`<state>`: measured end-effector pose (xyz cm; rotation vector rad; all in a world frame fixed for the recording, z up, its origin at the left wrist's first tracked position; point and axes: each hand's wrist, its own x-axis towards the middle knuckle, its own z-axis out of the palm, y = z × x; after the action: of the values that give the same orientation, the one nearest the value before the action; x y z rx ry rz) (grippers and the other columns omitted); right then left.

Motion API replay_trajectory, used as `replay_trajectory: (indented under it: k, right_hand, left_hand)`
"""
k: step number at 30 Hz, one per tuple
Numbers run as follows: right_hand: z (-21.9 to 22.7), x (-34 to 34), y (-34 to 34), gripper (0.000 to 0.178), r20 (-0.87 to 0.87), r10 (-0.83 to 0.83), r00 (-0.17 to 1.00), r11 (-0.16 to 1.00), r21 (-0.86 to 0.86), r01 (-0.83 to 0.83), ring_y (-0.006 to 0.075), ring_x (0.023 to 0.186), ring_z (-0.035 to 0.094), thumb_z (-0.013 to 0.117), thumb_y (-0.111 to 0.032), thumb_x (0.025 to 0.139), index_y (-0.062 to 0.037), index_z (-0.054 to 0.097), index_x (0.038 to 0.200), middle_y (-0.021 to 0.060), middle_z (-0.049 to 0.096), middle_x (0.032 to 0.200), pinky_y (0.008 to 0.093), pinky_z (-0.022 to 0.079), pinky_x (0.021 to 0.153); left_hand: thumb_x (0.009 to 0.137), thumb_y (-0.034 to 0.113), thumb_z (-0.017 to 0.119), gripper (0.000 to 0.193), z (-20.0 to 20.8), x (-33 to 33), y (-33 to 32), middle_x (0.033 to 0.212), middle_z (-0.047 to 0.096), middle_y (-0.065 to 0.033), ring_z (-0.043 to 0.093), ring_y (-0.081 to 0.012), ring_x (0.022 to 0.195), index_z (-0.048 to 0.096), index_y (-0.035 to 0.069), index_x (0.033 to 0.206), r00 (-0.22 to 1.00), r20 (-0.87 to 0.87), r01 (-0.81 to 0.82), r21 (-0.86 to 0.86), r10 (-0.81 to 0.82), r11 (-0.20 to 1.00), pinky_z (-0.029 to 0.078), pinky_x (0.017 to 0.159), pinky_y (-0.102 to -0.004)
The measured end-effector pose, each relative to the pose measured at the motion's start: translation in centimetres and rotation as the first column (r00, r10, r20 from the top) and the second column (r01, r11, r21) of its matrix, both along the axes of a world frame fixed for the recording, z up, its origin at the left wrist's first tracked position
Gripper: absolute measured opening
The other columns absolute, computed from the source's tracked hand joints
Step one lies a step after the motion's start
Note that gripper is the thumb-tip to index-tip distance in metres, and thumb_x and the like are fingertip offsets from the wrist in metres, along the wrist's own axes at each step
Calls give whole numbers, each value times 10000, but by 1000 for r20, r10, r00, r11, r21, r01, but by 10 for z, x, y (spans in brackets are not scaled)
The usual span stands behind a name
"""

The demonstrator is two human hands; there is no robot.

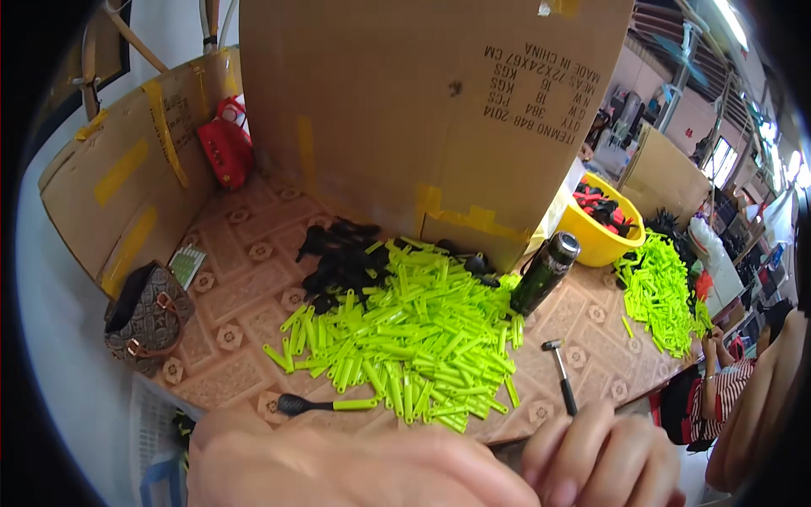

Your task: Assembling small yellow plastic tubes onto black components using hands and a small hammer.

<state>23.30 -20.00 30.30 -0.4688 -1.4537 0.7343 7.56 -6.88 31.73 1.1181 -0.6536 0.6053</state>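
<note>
Plainly, the widest thing here is the patterned pink tabletop [224,376], with a tall cardboard panel [380,110] standing along its far side. In front of that panel, mid-table, spreads a heap of lime-green handles [422,329]. The left hand [355,465] stretches across the lower edge, badly blurred; its fingers seem folded, though I cannot tell how far or whether they hold anything. Beside it, the right hand [604,456] has its fingers curled inward, their grip hidden from view. A dark heap of black pieces [334,253] lies against the green heap's far left side. A patterned handbag [148,317] sits at the table's left edge, and a yellow tub [583,241] of red and black parts stands to the right, behind a dark bottle [545,275]. Near the right hand lies a hammer [562,376]; a black spoon with a green handle [325,406] rests just beyond the left hand.
</note>
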Motion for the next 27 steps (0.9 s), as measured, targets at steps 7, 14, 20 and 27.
replay_trajectory:
  k: [7, 14, 20, 27]
  right_hand:
    - [13, -10, 6, 211, -69, 50, 996, 990, 137, -40, 216, 934, 548, 601, -302, 964, -128, 707, 907, 54, 655, 951, 353, 436, 839]
    - [17, -22, -4, 243, -124, 79, 989, 947, 319, -35, 220, 1038, 543, 610, -333, 950, -111, 706, 977, 46, 658, 1045, 401, 414, 901]
    - [20, -27, -28, 295, -122, -27, 992, 874, 479, 83, 223, 1127, 539, 619, -360, 938, -96, 706, 1037, 39, 661, 1125, 442, 394, 954]
    - [12, -38, -42, 224, -337, -301, 892, 734, 516, 442, 205, 1025, 528, 622, -302, 933, -84, 649, 977, 28, 611, 1010, 430, 406, 892]
  left_hand:
    - [1017, 240, 475, 295, -23, 32, -54, 1005, 653, -189, 575, -278, 1002, 639, 42, 871, 992, 126, 31, -62, -23, 998, 435, 922, -383]
    - [983, 173, 460, 213, -34, -52, -25, 1053, 595, -178, 546, -275, 1071, 579, 35, 873, 965, 254, -47, -91, 68, 995, 341, 1025, -458]
    - [954, 116, 447, 142, -62, -116, -7, 1094, 546, -168, 521, -274, 1131, 527, 29, 875, 914, 406, 21, -102, 22, 995, 261, 1114, -523]
    - [910, 59, 443, 98, -25, -69, 39, 1272, 443, -197, 419, -301, 1288, 489, -11, 959, 819, 562, -146, 10, 116, 989, 155, 1209, -598]
